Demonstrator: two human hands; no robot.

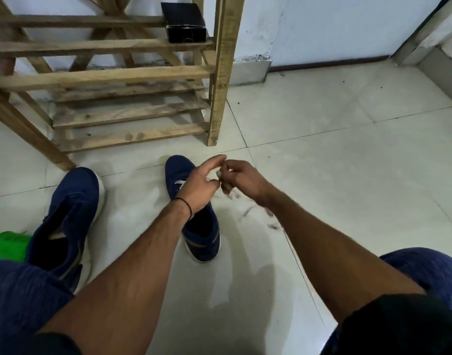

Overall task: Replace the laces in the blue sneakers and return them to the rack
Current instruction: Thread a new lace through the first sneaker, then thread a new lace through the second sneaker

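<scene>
Two blue sneakers stand on the tiled floor. One blue sneaker [180, 172] is in the middle, toe pointing away, with a white lace crossing its front eyelets. The other sneaker [71, 206] lies to the left with no lace visible. My left hand [202, 185] hovers over the middle sneaker's tongue, fingers pinched on the white lace [221, 179]. My right hand [241, 179] is just beside it, also pinching the lace. A blurred stretch of lace trails down to the right under my right wrist. The wooden shoe rack [132, 73] stands behind the sneakers.
A black box [185, 23] sits on the rack's upper shelf at the right end. A green object [7, 245] shows at the left edge beside my knee. White walls and a doorway frame lie at the back right. My knees fill the lower corners.
</scene>
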